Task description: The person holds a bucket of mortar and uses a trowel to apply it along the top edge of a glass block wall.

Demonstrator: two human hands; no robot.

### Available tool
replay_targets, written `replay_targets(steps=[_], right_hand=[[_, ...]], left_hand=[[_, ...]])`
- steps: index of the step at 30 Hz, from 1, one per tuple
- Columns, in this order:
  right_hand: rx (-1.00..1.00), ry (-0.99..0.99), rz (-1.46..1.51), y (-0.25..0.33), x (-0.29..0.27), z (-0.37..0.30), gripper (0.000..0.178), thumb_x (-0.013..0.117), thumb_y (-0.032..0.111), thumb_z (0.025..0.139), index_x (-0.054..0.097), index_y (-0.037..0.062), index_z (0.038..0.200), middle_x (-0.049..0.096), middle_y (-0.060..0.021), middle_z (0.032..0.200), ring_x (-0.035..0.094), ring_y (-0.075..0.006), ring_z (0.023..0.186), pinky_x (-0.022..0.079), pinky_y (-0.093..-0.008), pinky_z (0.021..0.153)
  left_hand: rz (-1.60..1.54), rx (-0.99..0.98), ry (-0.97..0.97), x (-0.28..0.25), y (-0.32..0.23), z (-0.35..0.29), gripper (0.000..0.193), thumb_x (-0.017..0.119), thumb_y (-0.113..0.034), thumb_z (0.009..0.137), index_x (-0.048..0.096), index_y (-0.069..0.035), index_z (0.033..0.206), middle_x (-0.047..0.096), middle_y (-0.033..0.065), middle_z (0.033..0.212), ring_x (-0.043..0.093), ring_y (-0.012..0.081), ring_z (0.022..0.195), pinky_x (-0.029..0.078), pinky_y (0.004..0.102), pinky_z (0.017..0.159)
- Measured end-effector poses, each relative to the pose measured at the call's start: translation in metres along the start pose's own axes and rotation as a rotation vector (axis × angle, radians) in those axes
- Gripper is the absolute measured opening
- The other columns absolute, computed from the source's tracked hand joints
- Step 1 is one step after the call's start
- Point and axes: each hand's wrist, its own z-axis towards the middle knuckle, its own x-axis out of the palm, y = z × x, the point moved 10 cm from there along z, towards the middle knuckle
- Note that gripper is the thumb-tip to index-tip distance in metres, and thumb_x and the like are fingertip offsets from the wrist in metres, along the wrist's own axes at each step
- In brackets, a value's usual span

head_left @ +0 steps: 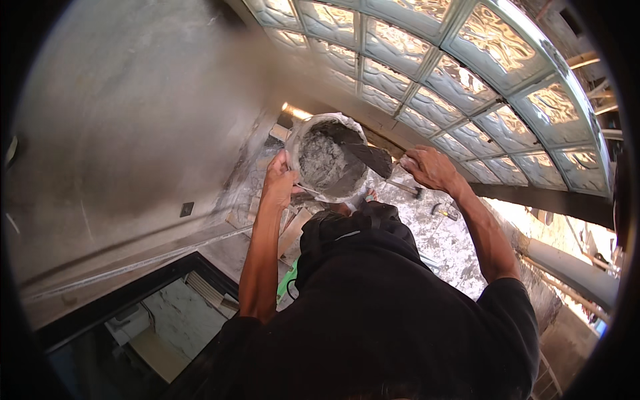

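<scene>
A bucket with a pale, mortar-smeared rim (341,121) is tilted so that its mouth faces me. Wet grey mortar (320,160) lies inside it. My left hand (280,181) grips the bucket's left edge, thumb and fingers closed on it. On the other side, my right hand (430,167) is closed round the handle of a trowel, mostly hidden by the fingers. The dark, mortar-coated trowel blade (375,159) reaches over the right rim, its tip inside the bucket.
A glass block wall (417,83) rises ahead and to the right. To the left stands a grey plastered wall (120,133), with a dark-framed opening (63,328) below it. Broken tile pieces (293,232) and a tool with a yellow-and-black handle (445,212) lie on the splattered floor.
</scene>
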Motion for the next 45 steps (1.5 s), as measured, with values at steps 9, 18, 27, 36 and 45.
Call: replay_targets(steps=[9,18,27,36,45], right_hand=[[-0.123,0.197,0.009,0.038,0.024,0.019,0.04,0.051,0.036,0.095,0.06,-0.0018,0.106,0.065,-0.0309,0.086,0.063,-0.0484,0.086,0.05,-0.0547,0.077],[-0.146,0.21,0.016,0.066,0.067,0.063,0.048,0.046,0.03,0.097,0.058,-0.0092,0.072,0.06,-0.0327,0.069,0.063,-0.0498,0.071,0.05,-0.056,0.067],[0.245,0.813,0.587,0.099,0.172,0.08,0.06,0.029,0.038,0.104,0.06,-0.0005,0.071,0.056,-0.0083,0.057,0.056,-0.0207,0.045,0.049,-0.0338,0.042],[0.508,1.378,1.693,0.156,0.136,0.07,0.052,0.032,0.043,0.105,0.056,-0.0032,0.1,0.041,0.0013,0.058,0.033,-0.0019,0.038,0.028,-0.0171,0.028],[0.181,0.926,1.731,0.178,0.074,0.116,0.058,0.026,0.043,0.103,0.055,-0.007,0.111,0.041,-0.0008,0.056,0.033,-0.0079,0.038,0.028,-0.022,0.03]], left_hand=[[0.017,0.071,-0.04,0.012,-0.021,-0.012,0.046,0.05,0.004,0.076,0.059,-0.013,0.117,0.054,-0.0022,0.088,0.052,0.0077,0.068,0.057,0.0293,0.055],[0.048,0.106,-0.023,-0.009,-0.025,-0.006,0.049,0.05,0.005,0.076,0.057,-0.009,0.123,0.058,-0.0018,0.094,0.053,0.0062,0.068,0.055,0.0246,0.055],[-0.163,0.269,-0.063,-0.039,-0.041,0.007,0.028,0.045,0.017,0.069,0.053,-0.004,0.085,0.049,-0.003,0.084,0.045,0.0072,0.083,0.038,0.0203,0.072],[-0.511,0.203,-0.036,-0.085,-0.04,0.033,0.029,0.045,0.012,0.077,0.051,-0.009,0.095,0.052,-0.0009,0.089,0.054,0.0084,0.072,0.052,0.0248,0.056],[-0.527,0.061,-0.153,-0.134,0.021,0.064,0.069,0.046,0.005,0.08,0.033,-0.016,0.144,0.051,0.0049,0.116,0.053,0.0154,0.074,0.057,0.0574,0.073]])
